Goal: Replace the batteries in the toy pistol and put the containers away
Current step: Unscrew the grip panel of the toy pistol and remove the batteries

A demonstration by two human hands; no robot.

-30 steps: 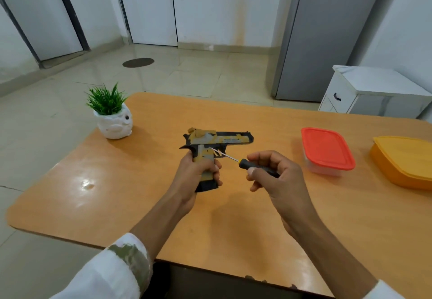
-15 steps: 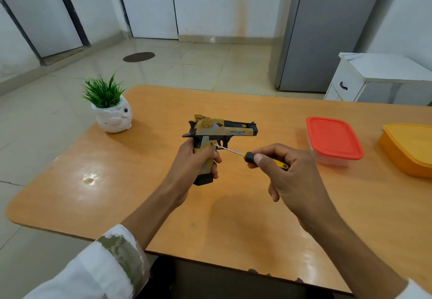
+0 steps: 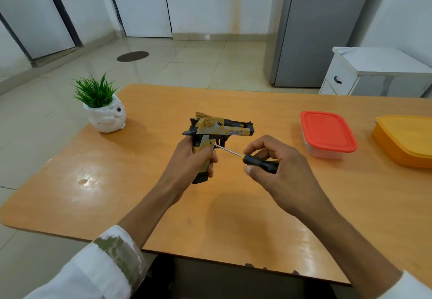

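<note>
The wooden table (image 3: pixel 140 181) carries a yellow container (image 3: pixel 406 139) and a red-lidded container (image 3: pixel 327 132), both lidded and off to the right (clear of the work). Above mid-table, the left hand (image 3: pixel 189 160) curls round the toy pistol (image 3: pixel 224 128) to steady it. The right hand (image 3: pixel 280 170) pinches a screwdriver (image 3: pixel 259 164), tip at the grip, probably to free the battery cover.

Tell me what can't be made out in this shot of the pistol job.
Head view only:
- toy pistol grip: mostly covered by the left hand.
- screw at the screwdriver tip: too small.
- red-lidded container contents: hidden by its lid.
- yellow container: cut off by the right edge.
</note>
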